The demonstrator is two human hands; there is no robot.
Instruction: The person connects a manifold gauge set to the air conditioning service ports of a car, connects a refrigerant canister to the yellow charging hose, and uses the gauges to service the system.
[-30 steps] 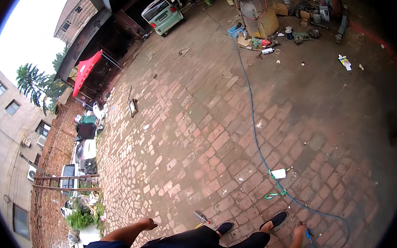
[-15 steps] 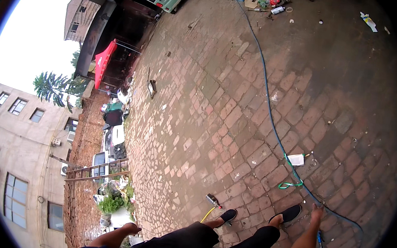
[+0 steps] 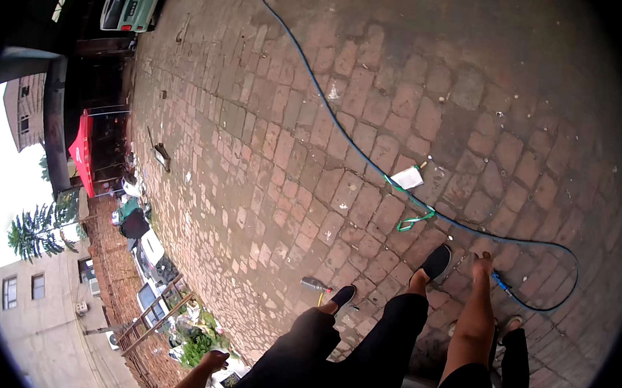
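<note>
I look down at my legs in black trousers (image 3: pixel 387 343) and black shoes (image 3: pixel 436 262) on red brick paving (image 3: pixel 292 157). My right hand (image 3: pixel 482 264) hangs in front of me, fingers curled, with the near end of a long blue hose (image 3: pixel 538 243) coming out right beside it; it seems shut on that end. The hose loops right, then runs far across the paving. My left hand (image 3: pixel 211 361) swings out at the lower left, loosely curled, with nothing visible in it.
A white scrap (image 3: pixel 407 178) and a green strap (image 3: pixel 416 219) lie by the hose. A small bottle-like object (image 3: pixel 315 284) lies near my left shoe. A pale green car (image 3: pixel 129 5), a red canopy (image 3: pixel 81 153) and parked vehicles (image 3: pixel 150 251) line the left.
The view has tipped down and advanced across the paving; the junk pile at the far end has left the picture. White scrap and green strap are closer. My right hand stays at the hose end.
</note>
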